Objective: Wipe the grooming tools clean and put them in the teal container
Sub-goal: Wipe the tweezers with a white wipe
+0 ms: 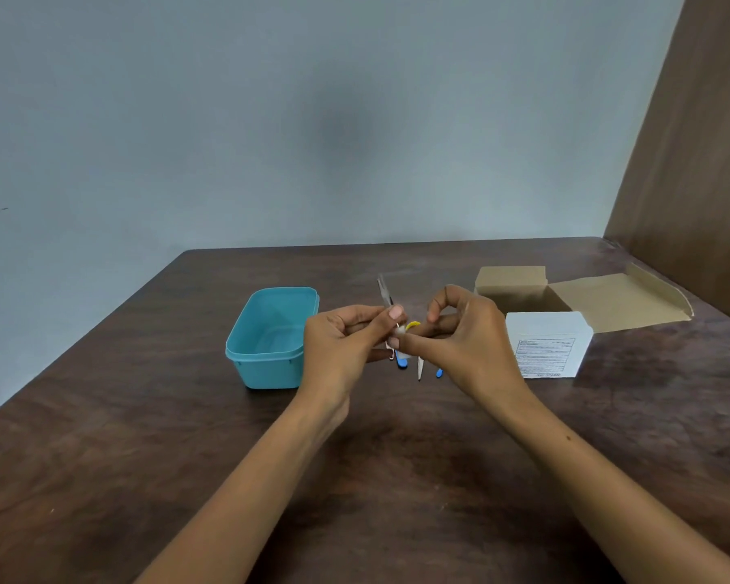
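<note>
Bare forearms (245, 495), no sleeves, short nails.

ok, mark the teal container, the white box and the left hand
teal container (245, 364): head view, front left wall.
white box (544, 330): head view, top face.
left hand (338, 343): head view, back of the hand.

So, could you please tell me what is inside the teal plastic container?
The teal plastic container looks empty; only its bare floor shows. The left hand covers its right corner.
</note>
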The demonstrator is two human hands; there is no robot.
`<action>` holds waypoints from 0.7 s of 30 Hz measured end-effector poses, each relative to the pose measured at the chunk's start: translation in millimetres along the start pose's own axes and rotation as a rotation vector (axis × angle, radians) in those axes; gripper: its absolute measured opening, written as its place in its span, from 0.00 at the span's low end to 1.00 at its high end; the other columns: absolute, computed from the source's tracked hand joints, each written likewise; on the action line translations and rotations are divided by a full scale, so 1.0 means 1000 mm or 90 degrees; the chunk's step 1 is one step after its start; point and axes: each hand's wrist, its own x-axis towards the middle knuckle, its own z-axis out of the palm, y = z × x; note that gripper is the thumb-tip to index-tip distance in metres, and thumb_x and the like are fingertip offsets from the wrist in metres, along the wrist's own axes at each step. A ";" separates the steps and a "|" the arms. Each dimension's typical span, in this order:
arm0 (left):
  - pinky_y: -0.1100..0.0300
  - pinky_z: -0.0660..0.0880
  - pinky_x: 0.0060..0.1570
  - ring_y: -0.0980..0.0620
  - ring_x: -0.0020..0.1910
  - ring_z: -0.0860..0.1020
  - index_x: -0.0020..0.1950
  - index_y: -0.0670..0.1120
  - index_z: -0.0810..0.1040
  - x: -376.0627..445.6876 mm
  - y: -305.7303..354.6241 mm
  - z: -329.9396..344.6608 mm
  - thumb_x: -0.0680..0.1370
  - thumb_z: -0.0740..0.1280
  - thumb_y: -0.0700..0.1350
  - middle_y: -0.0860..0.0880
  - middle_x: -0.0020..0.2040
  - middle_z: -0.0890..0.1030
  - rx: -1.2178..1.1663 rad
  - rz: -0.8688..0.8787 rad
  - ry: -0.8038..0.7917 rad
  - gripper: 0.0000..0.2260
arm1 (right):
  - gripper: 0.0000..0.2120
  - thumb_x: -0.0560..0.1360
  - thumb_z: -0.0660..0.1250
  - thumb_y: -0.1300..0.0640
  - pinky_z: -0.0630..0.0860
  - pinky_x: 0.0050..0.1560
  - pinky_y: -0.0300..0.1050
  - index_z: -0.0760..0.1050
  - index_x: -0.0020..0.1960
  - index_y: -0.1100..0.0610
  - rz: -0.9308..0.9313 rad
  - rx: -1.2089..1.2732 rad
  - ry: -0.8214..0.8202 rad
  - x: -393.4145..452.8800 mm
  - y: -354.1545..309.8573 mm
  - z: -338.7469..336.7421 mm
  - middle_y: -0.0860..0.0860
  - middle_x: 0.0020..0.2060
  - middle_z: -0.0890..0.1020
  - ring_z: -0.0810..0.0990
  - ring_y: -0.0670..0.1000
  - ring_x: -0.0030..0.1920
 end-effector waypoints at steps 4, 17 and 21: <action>0.63 0.80 0.34 0.51 0.40 0.85 0.44 0.42 0.84 0.002 0.003 -0.004 0.72 0.72 0.40 0.46 0.39 0.86 -0.033 0.005 0.009 0.03 | 0.20 0.61 0.80 0.59 0.81 0.36 0.48 0.67 0.34 0.54 0.006 0.005 -0.041 0.001 -0.001 -0.002 0.51 0.29 0.84 0.84 0.47 0.32; 0.63 0.80 0.37 0.50 0.41 0.85 0.45 0.42 0.84 0.003 0.001 -0.003 0.73 0.71 0.41 0.46 0.41 0.86 0.005 0.011 -0.012 0.04 | 0.20 0.61 0.80 0.56 0.82 0.39 0.53 0.67 0.33 0.54 0.004 -0.011 0.005 -0.002 -0.004 0.001 0.50 0.29 0.84 0.84 0.47 0.33; 0.63 0.81 0.37 0.51 0.42 0.85 0.46 0.43 0.84 0.003 0.002 -0.003 0.73 0.71 0.41 0.47 0.41 0.86 0.000 0.012 -0.006 0.04 | 0.19 0.61 0.80 0.58 0.82 0.36 0.47 0.67 0.32 0.54 0.015 0.010 -0.010 -0.003 -0.004 0.000 0.49 0.29 0.84 0.84 0.46 0.32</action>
